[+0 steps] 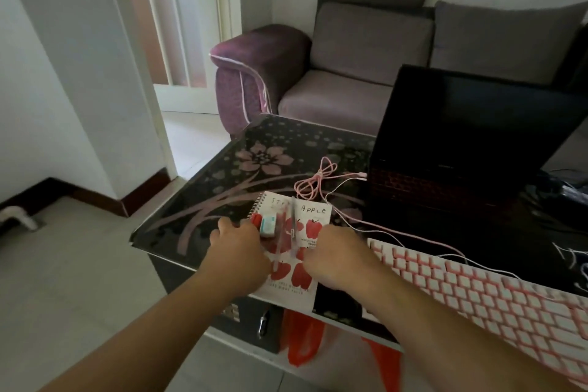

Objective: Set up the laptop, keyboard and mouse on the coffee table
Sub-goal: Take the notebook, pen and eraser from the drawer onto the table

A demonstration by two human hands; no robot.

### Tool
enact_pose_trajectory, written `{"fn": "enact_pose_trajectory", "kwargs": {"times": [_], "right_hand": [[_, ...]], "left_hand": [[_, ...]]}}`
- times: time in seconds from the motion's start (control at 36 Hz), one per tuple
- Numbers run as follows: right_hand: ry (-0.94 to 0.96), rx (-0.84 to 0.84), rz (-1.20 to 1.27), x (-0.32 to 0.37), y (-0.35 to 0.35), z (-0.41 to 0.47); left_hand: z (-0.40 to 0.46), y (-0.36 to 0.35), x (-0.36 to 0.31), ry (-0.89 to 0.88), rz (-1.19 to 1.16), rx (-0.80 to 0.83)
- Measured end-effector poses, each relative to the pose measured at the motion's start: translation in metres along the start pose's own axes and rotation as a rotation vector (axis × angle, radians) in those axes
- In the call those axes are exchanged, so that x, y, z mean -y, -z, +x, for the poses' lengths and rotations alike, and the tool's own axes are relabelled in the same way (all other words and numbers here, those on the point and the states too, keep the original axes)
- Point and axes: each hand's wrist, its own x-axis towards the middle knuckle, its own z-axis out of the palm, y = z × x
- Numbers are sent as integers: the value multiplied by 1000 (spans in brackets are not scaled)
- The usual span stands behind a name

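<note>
Flanking the notebook [288, 251], both hands [237, 245] curled on it, keyboard [477, 289] just right.

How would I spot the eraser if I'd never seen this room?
Find the dark flowered coffee table in front of the sofa. Near its front edge lies a spiral notebook with red apple drawings, between the two hands. The eraser is the small white-and-teal block on it, left of the pens, by the left hand.

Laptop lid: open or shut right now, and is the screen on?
Open. The laptop stands on the coffee table with its lid raised. The screen looks dark, so seemingly off, though sleep mode cannot be ruled out.
</note>
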Motion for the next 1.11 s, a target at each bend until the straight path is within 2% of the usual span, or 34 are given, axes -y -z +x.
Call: {"fn": "enact_pose_trajectory", "kwargs": {"times": [0.08, 0.19, 0.31, 0.5, 0.72, 0.89, 1.03, 1.11], "right_hand": [[3, -21, -88, -2, 3, -1], [8, -94, -179, -2, 11, -5], [82, -198, -123, 4, 7, 4], [147, -169, -49, 18, -7, 18], [110, -166, -37, 22, -1, 17], [69, -134, -53, 21, 3, 13], [43, -167, -43, 16, 10, 16], [40, -198, -46, 8, 15, 20]], "left_hand": [[0, -2, 0, -68, 90, -21], [4, 0, 2, -70, 66, -39], [7, 3, 8, -90, 69, -119], [12, 14, 10, -118, -17, -75], [19, 11, 16, -122, -100, -118], [40, 29, 19, -136, -109, -312], [87, 37, 6, -174, 6, -394], [116, 34, -9, -278, 22, -399]]}}
